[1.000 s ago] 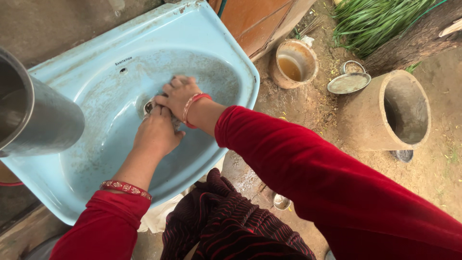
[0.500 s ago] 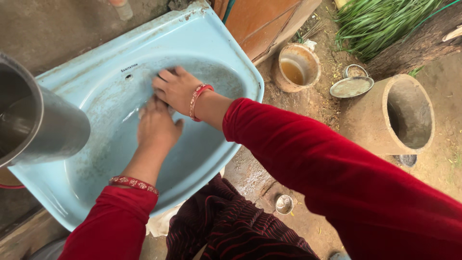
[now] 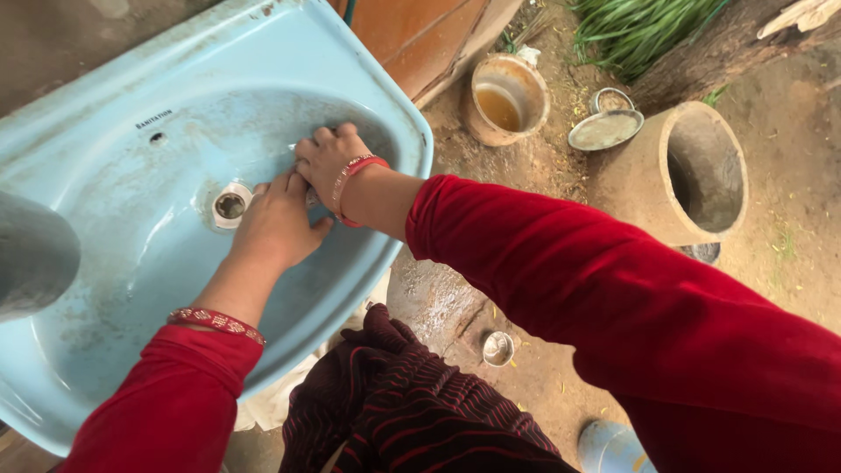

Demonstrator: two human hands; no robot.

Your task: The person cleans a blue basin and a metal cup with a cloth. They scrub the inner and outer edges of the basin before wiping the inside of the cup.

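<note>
Both of my hands are inside a light-blue ceramic sink (image 3: 105, 96), on its right inner wall. My left hand (image 3: 276, 226) presses down on a small grey scrub pad (image 3: 310, 198), of which only an edge shows beside my thumb. Just beyond it, my right hand (image 3: 328, 158) lies with bent fingers on the basin wall and touches my left hand. It wears a red bangle (image 3: 355, 175). The metal drain (image 3: 229, 206) lies uncovered just left of my left hand. The basin surface looks wet and stained.
A steel vessel (image 3: 31, 254) juts in at the left edge. On the dirt ground to the right stand a clay pot with brown liquid (image 3: 504, 96), a metal plate (image 3: 603, 130), a concrete pipe section (image 3: 701, 171) and a small steel cup (image 3: 498, 348). Dark striped cloth (image 3: 412, 403) hangs below.
Both hands slid from the drain to the basin's right wall, which uncovered the drain. The view shifted, so the steel vessel now shows less.
</note>
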